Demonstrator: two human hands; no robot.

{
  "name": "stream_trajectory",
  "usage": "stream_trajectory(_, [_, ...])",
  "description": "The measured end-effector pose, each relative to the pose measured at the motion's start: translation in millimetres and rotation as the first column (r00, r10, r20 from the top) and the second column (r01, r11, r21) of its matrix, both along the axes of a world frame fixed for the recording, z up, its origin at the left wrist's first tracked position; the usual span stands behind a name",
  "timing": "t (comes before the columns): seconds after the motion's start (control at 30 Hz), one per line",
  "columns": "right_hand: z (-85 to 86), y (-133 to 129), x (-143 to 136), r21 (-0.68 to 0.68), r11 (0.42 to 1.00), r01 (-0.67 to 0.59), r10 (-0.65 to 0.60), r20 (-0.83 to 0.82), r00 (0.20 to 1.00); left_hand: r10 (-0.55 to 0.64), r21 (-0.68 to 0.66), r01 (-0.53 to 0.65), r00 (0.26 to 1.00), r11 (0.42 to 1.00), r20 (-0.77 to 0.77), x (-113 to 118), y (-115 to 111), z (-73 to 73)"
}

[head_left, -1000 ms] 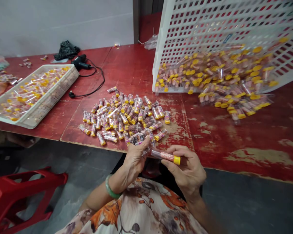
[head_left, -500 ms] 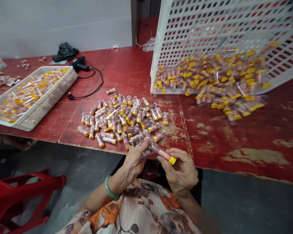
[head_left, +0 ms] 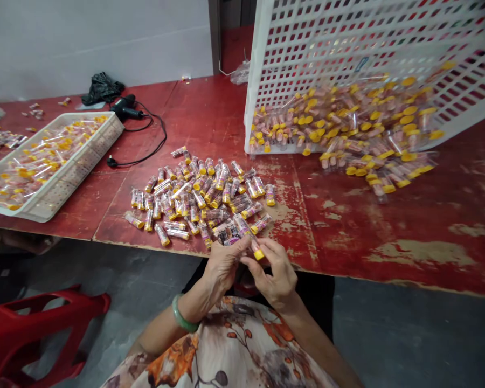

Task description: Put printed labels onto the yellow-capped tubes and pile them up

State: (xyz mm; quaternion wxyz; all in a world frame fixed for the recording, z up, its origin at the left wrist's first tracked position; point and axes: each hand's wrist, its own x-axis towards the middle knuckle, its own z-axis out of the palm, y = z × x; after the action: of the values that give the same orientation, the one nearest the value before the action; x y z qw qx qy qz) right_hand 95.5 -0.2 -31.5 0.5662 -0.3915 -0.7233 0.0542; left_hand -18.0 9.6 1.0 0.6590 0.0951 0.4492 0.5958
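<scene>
Between my hands, at the table's front edge, is a clear tube with a yellow cap (head_left: pixel 258 254). My right hand (head_left: pixel 275 274) pinches it near the cap. My left hand (head_left: pixel 225 264), with a green bangle at the wrist, closes on printed clear wrappers (head_left: pixel 228 231) and touches the tube's far end; how its fingertips grip is partly hidden. Just beyond lies a pile of small wrapped tubes with yellow caps (head_left: pixel 194 199).
A white crate (head_left: pixel 256 81) on its side at the right spills yellow-capped tubes. At the left are a filled white tray (head_left: pixel 52 202), a black heat gun (head_left: pixel 126 108) with its cord, a black bag (head_left: pixel 102 89) and a red stool (head_left: pixel 32 323).
My right hand has moved left toward my left hand, bringing the yellow-capped tube in with it. Less of the tube shows now. The view has shifted slightly.
</scene>
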Motion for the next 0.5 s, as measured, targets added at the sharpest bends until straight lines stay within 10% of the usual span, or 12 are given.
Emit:
stream_trajectory(0.1, [5.3, 2.8, 13.2, -0.158, 0.969, -0.190, 0.199, 0.042, 0.979, -0.057, -0.026, 0.057, 0.998, 0.998, 0.001, -4.9, 0.3, -0.7])
stream_trajectory(0.23, [8.2, 5.6, 25.1, -0.259, 0.955, -0.144, 0.122, -0.100, 0.988, -0.167, -0.034, 0.167, 0.986, 0.985, 0.005, -6.4, -2.4, 2.1])
stream_trajectory(0.5, [1.0, 5.4, 12.7, -0.088, 0.995, -0.056, 0.050, -0.076, 0.996, -0.169, -0.034, 0.170, 0.985, 0.985, 0.024, 2.3, -7.6, 5.8])
